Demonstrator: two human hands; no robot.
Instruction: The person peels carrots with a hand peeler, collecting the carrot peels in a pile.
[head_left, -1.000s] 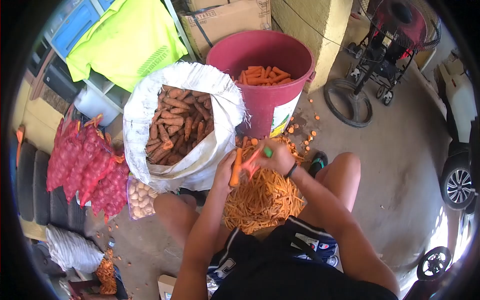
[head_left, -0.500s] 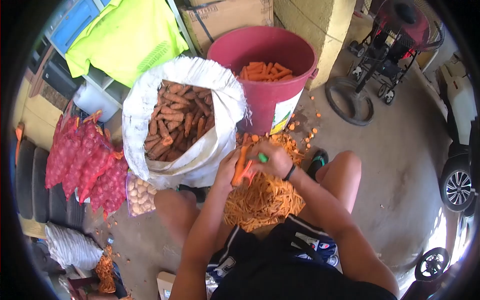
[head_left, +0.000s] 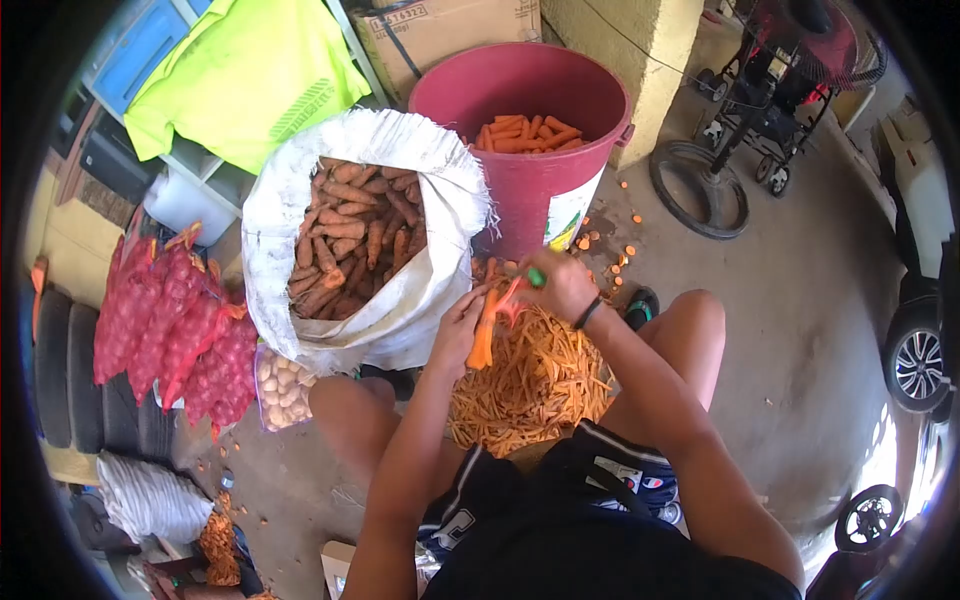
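Note:
My left hand [head_left: 456, 335] is closed around a bright orange carrot [head_left: 482, 345], whose lower end points toward me. In my right hand [head_left: 568, 288] is a peeler [head_left: 513, 297] with a pinkish-red head and a green part at the grip; its head is at the carrot's upper side. Below both hands lies a heap of orange peelings [head_left: 530, 390], between my legs. Ahead on the left, an open white sack [head_left: 268, 215] holds many unpeeled carrots [head_left: 350, 235]. A maroon bin [head_left: 500, 205] behind the heap contains peeled carrots [head_left: 525, 135].
Red mesh bags of onions [head_left: 160, 310] and a bag of potatoes [head_left: 283, 390] stand left, beside tires [head_left: 85, 370]. Carrot scraps [head_left: 618, 262] dot the floor by the bin. A fan stand [head_left: 700, 195] is at the right, and a cardboard box [head_left: 455, 40] stands behind.
My right hand with the peeler has moved slightly up and to the right along the carrot. The carrot now stands more upright in my left hand.

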